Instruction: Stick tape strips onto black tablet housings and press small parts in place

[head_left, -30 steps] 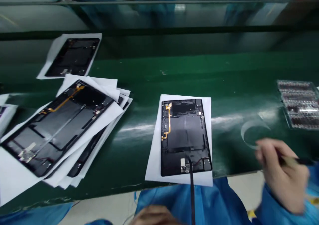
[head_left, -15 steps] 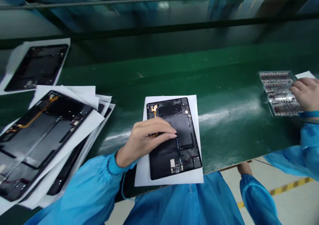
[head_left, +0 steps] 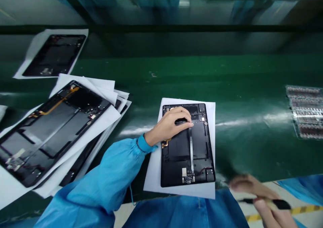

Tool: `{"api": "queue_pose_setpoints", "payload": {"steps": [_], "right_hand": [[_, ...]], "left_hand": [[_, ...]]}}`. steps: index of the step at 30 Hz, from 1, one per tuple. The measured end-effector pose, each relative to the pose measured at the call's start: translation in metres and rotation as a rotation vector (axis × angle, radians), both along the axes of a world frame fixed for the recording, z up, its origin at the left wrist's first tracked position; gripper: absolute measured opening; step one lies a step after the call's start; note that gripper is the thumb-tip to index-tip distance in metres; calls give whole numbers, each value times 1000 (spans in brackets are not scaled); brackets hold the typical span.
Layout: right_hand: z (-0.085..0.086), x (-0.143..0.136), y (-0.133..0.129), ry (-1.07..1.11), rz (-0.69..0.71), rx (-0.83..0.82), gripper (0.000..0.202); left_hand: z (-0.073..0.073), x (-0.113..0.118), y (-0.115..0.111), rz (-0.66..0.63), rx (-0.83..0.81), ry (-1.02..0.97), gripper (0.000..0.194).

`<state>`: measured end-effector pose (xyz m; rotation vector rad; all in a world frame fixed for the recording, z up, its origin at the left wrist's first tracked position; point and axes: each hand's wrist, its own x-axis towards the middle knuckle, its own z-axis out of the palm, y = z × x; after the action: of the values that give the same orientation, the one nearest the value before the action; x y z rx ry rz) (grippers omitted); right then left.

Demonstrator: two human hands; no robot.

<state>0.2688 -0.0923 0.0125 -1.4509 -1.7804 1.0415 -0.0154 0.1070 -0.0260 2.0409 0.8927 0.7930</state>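
Note:
My left hand (head_left: 175, 123) is closed in a pinch over the upper part of a black tablet housing (head_left: 176, 167). Between thumb and fingers sits the upper end of a grey flat ribbon cable (head_left: 191, 150), which runs down to a small circuit board (head_left: 188, 178) at the lower edge. A white paper sheet (head_left: 152, 182) lies under the housing. At the lower right, off the table's front edge, my blurred right hand (head_left: 254, 189) grips a slim tool (head_left: 282, 204) with dark ends; motion blur hides its exact kind.
On the left are stacked tablet housings (head_left: 58, 127) interleaved with paper sheets (head_left: 106, 118). Another housing (head_left: 55, 54) lies on paper at the back left. A clear tray (head_left: 306, 112) of small parts is at the right. Blue cloth (head_left: 302, 184) shows at the right edge.
My left hand has moved up the housing, and more of the ribbon cable shows, lying straight. A hand over the parts tray is gone from there. The view has shifted left.

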Motion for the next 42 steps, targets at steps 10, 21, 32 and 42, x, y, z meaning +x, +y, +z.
{"api": "queue_pose_setpoints", "payload": {"steps": [10,21,32,42], "right_hand": [[-42,-72,88,256,3,16,10],[-39,-71,83,264,-22,-10,13],[-37,-72,82,296,-39,-22,12],[-37,-71,81,289,-29,-26,11]], "left_hand": [[1,2,-2,12,-31,161,8],[0,4,-4,33,-16,244,8],[-1,4,-4,36,3,259,9],[-2,4,-5,38,7,262,10]]}}
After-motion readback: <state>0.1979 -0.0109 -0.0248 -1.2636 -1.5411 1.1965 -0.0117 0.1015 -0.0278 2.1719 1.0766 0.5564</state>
